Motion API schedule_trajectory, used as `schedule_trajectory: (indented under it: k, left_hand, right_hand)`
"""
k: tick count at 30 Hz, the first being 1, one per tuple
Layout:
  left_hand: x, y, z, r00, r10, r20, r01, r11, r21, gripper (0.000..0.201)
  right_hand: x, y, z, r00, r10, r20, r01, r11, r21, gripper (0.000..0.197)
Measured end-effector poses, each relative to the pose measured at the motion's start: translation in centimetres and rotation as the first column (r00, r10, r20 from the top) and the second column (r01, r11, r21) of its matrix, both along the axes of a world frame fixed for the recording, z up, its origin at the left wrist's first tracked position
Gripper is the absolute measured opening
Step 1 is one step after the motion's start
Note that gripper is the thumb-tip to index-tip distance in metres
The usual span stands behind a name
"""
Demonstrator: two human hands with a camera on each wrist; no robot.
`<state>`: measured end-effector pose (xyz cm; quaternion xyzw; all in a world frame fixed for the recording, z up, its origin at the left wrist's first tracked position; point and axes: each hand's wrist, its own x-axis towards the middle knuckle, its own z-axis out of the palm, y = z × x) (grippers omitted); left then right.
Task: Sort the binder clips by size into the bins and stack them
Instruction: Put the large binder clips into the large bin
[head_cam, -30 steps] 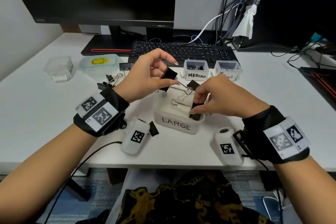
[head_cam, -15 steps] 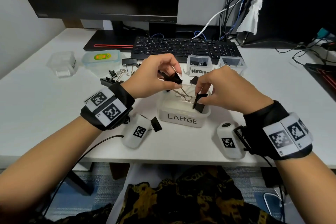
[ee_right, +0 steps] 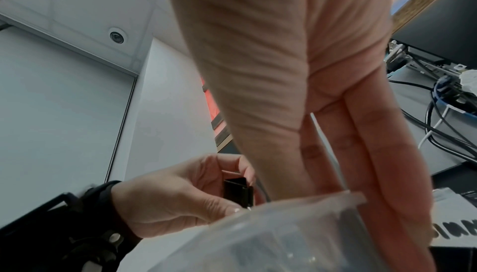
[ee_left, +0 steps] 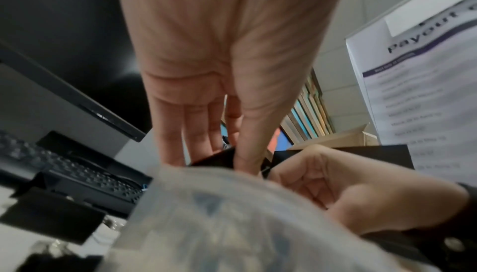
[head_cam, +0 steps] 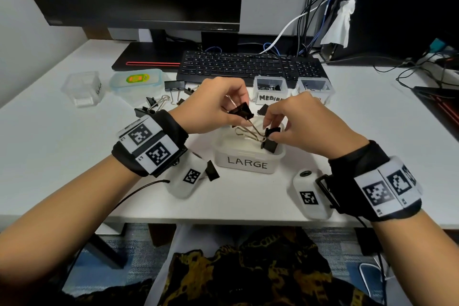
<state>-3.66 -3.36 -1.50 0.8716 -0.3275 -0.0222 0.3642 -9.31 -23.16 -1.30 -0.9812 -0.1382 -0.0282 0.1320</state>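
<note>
Over the white bin marked LARGE (head_cam: pixel 248 165), each hand holds a large black binder clip. My left hand (head_cam: pixel 213 107) pinches one clip (head_cam: pixel 242 112) by its black body, silver wire handles (head_cam: pixel 250 131) pointing down to the right. My right hand (head_cam: pixel 295 122) pinches the second clip (head_cam: pixel 271 140) upright at the bin's right side, its mouth against those handles. The right wrist view shows the left hand (ee_right: pixel 180 194) gripping its clip (ee_right: pixel 237 191) above the bin's rim (ee_right: pixel 296 211). In the left wrist view the clip (ee_left: pixel 219 159) is mostly hidden by fingers.
Bins marked MEDIUM (head_cam: pixel 270 93) and small (head_cam: pixel 314 88) stand behind the large one. Loose clips (head_cam: pixel 173 87) lie at the left, one more clip (head_cam: pixel 212 170) near the front. A lidded box (head_cam: pixel 136 81), a clear tub (head_cam: pixel 82 88), a keyboard (head_cam: pixel 248 66) and cables are farther back.
Both hands have lowered the two clips toward the LARGE bin and brought them closer together; the left clip's handles now reach the right clip.
</note>
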Motion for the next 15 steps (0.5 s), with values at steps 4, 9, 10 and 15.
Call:
schedule_trajectory:
  k: [4,9,10,15]
  left_hand:
    - [-0.47,0.27,0.19,0.998,-0.048,0.046,0.045,0.997,0.056,0.032]
    - [-0.90,0.32,0.02,0.961,-0.012,0.277,-0.096,0.923,0.373,0.022]
    - [-0.87,0.31,-0.07,0.958,-0.003,0.287,-0.127,0.891,0.435,0.021]
    - [-0.47,0.64,-0.21,0.999,0.009,0.049,-0.036,0.812,0.582,0.024]
  right_hand:
    - [0.05,0.05,-0.04,1.000,0.003,0.010,-0.003,1.000,-0.020,0.012]
    - [-0.19,0.26,0.12,0.999,-0.021,0.026,0.022,0.998,-0.059,0.009]
    - [-0.23,0.29,0.15,0.999,-0.022,0.029,0.023,0.997,-0.067,0.008]
    - [-0.38,0.60,0.20,0.999,-0.013,0.039,0.017,0.994,-0.106,0.004]
